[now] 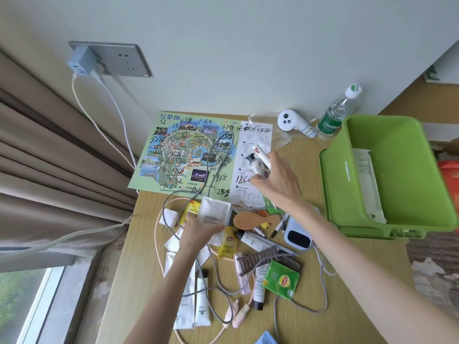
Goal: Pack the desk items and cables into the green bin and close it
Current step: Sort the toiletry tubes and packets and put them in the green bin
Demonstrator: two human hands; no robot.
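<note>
Green bin [334, 175] to the right of both hands, open, tilted, long axis running near-to-far. Right hand [278, 178] nearer it, gripping small bottle [255, 168] plus tube [261, 153]. Left hand [198, 232] farther off, pinching white sachet [215, 211]. Likely next: rightward carry over rim.

The right hand [275, 180] wraps the lower ends of a small patterned bottle [255, 165] and a white tube [260, 151], their print too blurred to read. The left hand [198, 232] covers the seven o'clock corner of the white sachet [214, 209] it pinches. At three o'clock a red object [448, 175] sits half hidden behind the green bin [335, 175] and cut by the edge; at six o'clock a blue item [265, 338] is cropped.
</note>
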